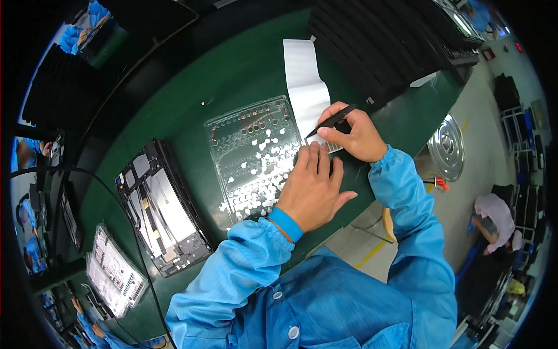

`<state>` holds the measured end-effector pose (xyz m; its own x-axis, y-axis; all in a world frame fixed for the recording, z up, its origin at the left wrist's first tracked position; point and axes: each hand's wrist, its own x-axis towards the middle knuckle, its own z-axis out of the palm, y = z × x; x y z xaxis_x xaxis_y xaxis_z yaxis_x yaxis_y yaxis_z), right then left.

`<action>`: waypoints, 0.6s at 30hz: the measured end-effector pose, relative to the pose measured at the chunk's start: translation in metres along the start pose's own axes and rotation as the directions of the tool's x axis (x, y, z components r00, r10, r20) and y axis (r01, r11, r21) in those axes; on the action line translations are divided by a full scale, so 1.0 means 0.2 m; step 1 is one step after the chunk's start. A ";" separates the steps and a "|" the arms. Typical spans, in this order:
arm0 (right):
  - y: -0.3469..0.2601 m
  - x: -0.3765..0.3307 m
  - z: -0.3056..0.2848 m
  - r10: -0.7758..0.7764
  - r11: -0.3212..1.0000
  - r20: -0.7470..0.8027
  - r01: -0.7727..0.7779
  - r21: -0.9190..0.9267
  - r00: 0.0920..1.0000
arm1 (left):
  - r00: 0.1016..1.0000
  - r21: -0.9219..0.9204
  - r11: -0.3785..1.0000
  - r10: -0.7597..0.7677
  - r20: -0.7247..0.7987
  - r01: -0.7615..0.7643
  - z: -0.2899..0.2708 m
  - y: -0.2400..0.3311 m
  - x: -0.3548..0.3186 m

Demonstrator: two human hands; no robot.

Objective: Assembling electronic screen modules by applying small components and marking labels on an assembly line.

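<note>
My right hand (361,137) is closed around slim black tweezers (332,120), their pointed tip down at the lower end of a long white paper strip (305,78). Small dark-marked pieces line the strip's end beside my fingers. My left hand (314,189) lies flat with fingers stretched and thumb apart, its fingertips by the strip's end. To its left sits a clear plastic tray (218,157), partly covered by that hand. Small round parts with thin red wires (256,125) stand in its far rows, and many white bits (256,195) are scattered over it.
Left of the tray lies a stack of opened flat devices (165,209) with a black cable (136,232) running past. Another filled clear tray (116,270) is at the near left. Black stacked trays (372,52) stand at the far right. Beyond the green table's edge are a round metal lid-like disc (447,145) and a crouching person (494,215).
</note>
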<state>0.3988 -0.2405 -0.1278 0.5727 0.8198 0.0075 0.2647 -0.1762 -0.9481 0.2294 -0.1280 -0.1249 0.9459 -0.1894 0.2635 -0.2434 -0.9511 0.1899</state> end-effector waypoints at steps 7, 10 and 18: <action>-0.01 -0.05 -0.02 0.036 0.971 -0.080 -0.016 0.237 0.996 | 1.000 0.047 0.999 0.001 0.001 -0.001 0.00 0.01 -0.02; -0.18 -0.08 0.01 -0.001 0.962 -0.160 0.045 0.270 0.987 | 0.999 0.048 0.999 -0.023 0.032 0.021 0.00 0.02 -0.03; -0.71 0.41 0.61 -0.218 0.950 0.126 0.181 0.253 0.968 | 0.988 -0.128 0.990 -0.077 -0.134 0.060 -0.30 -0.02 -0.38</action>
<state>0.3138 -0.0828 -0.0320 0.3990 0.9003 0.1737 0.1592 0.1186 -0.9801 0.1456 -0.0953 -0.0885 0.9244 -0.0809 0.3726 -0.2116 -0.9219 0.3247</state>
